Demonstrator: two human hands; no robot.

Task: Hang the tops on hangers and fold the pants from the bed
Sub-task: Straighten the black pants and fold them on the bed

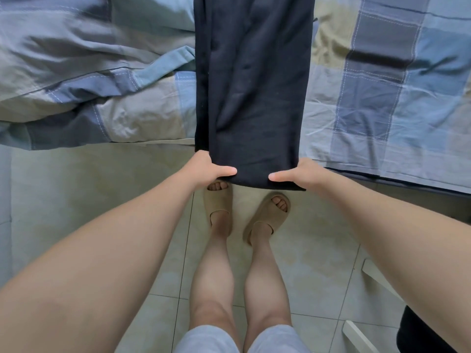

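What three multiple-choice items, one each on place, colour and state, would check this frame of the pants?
1. Where is the near end of the pants?
A. flat on the floor
B. held past the edge of the bed, above the slippers
C. on a hanger

2. What colour are the pants?
A. white
B. red
C. black or very dark navy

3. What are the left hand and right hand doing?
A. both grip the hem corners
B. only the left holds
C. both hang free

Key: B, the hem hangs beyond the bed over the feet; C, the cloth is evenly dark; A, a thumb lies on the cloth at each corner.
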